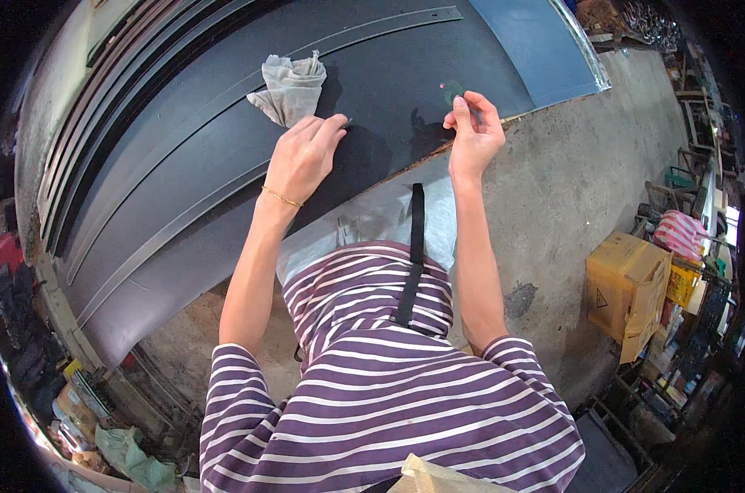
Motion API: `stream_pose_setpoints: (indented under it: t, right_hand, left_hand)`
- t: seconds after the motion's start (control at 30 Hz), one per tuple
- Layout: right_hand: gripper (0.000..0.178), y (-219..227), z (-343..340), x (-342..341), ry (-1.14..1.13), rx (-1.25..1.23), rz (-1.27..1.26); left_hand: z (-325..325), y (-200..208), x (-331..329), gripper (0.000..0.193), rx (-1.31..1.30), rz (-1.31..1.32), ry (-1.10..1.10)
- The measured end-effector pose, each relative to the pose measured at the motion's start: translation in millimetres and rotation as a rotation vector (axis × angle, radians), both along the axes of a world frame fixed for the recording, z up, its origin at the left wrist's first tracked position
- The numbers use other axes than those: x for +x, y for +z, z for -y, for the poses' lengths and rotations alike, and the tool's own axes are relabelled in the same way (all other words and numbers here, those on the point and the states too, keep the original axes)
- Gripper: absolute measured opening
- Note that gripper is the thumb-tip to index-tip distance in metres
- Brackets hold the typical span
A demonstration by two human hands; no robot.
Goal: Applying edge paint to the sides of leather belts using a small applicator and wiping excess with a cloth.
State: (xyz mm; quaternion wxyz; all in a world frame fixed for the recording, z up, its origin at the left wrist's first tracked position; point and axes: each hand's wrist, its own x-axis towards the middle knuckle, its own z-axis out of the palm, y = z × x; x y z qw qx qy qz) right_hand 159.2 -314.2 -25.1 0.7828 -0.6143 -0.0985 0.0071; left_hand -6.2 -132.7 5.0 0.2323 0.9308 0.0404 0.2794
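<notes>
My left hand (305, 156), with a gold bracelet on its wrist, is closed over a dark sheet of material (364, 74). A tiny dark bit shows at its fingertips, too small to name. Just beyond it a crumpled grey-white cloth (290, 89) lies on the sheet. To the right, at the sheet's near edge, my right hand (476, 135) is raised with thumb and fingers pinched together. Beside those fingertips is a faint greenish shape with a pink spot (445, 85); whether the hand holds it I cannot tell.
Long dark strips (183, 218) lie along the sheet at the left, and a blue-grey panel (541, 49) at its far right. On the concrete floor (586, 156) to the right stands a cardboard box (625, 283), near a pink striped bag (681, 234) and cluttered shelving.
</notes>
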Motion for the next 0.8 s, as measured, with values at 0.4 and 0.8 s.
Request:
stream_pose_setpoints:
  t: [0.4, 0.8]
  right_hand:
    - [0.014, 1, 3, 6, -0.044, 0.131, -0.149]
    - [0.016, -1, 6, 7, 0.001, 0.185, -0.161]
  left_hand:
    - [-33, 0, 14, 0.014, -0.565, -0.423, -0.114]
    - [-22, 1, 10, 0.023, -0.199, -0.366, -0.207]
